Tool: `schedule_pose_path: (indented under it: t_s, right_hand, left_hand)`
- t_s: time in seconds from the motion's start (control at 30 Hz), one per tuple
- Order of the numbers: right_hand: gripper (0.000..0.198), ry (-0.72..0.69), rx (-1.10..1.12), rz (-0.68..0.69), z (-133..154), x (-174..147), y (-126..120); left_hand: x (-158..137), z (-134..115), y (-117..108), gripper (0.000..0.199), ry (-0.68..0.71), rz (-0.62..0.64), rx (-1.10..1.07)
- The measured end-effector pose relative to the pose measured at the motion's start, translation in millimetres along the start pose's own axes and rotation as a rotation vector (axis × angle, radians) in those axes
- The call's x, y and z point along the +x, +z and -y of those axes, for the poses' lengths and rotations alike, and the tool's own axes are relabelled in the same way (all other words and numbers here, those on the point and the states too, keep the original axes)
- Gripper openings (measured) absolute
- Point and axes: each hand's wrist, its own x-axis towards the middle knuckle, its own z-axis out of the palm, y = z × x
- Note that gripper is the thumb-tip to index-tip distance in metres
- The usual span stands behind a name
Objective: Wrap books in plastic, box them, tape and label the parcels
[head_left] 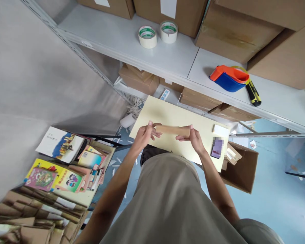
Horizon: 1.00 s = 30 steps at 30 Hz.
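Observation:
A narrow tan strip (173, 130) is stretched level between my hands, above the pale yellow tabletop (167, 113). It is slightly blurred, so I cannot make out whether it is tape or thin cardboard. My left hand (145, 135) is at its left end, thumb up, with the fingers reaching beneath the strip. At the other end my right hand (194, 137) pinches it between thumb and fingers. To the right of that hand, a phone (215, 151) lies on the tabletop, with a small white box (220, 130) behind it.
Ahead, a grey shelf (112, 32) carries tape rolls (147, 38), an orange-and-blue tape dispenser (230, 79), a yellow-black utility knife (254, 93) and cardboard boxes (241, 32). Books (62, 144) and folded cardboard (38, 217) are at left. An open carton (244, 169) stands at right.

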Motion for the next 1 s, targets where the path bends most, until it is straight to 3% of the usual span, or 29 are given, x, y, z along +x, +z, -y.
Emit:
schedule_pose_path:
  t_s: [0.13, 0.23, 0.37, 0.47, 0.53, 0.63, 0.73, 0.8, 0.9, 1.0]
  right_hand:
    - [0.059, -0.046, -0.004, 0.043, -27.6, 20.0, 0.1]
    - [0.055, -0.05, 0.126, 0.089, -54.0, 42.9, 11.8]
    - [0.055, 0.013, 0.37, 0.226, -80.8, 62.5, 33.1]
    - [0.046, 0.04, 0.428, 0.288, -92.7, 65.3, 39.1]
    - [0.045, 0.052, 0.423, 0.248, -98.9, 65.0, 34.7]
    - [0.056, 0.127, 0.4, 0.094, -110.9, 64.6, 19.8]
    - [0.066, 0.224, 0.346, -0.05, -130.3, 62.6, 7.1]
    - [0.066, 0.282, 0.268, -0.096, -146.5, 59.7, 5.7]
    - [0.06, 0.347, 0.174, -0.132, -168.1, 59.2, 15.4]
    - [0.057, 0.326, 0.14, -0.183, -177.2, 76.6, 34.8]
  left_hand:
    - [-4.5, -1.1, 7.5, 0.051, 0.176, -0.059, 0.198]
    - [-12.7, -8.0, 27.0, 0.031, 0.336, -0.048, 0.459]
    - [-33.4, -21.3, 61.8, 0.04, 0.521, 0.073, 0.927]
    - [-43.7, -25.5, 76.7, 0.048, 0.56, 0.152, 1.076]
    - [-39.2, -20.1, 75.6, 0.048, 0.497, 0.121, 1.024]
    - [-14.6, 7.8, 59.4, 0.046, 0.28, 0.007, 0.734]
    - [13.2, 58.8, 38.6, 0.047, 0.077, -0.105, 0.263]
    - [23.1, 97.3, 29.5, 0.05, -0.035, -0.136, 0.093]
    - [27.8, 143.3, 23.0, 0.045, -0.136, -0.191, 0.106]
    - [42.7, 165.4, 14.2, 0.045, -0.153, -0.189, 0.223]
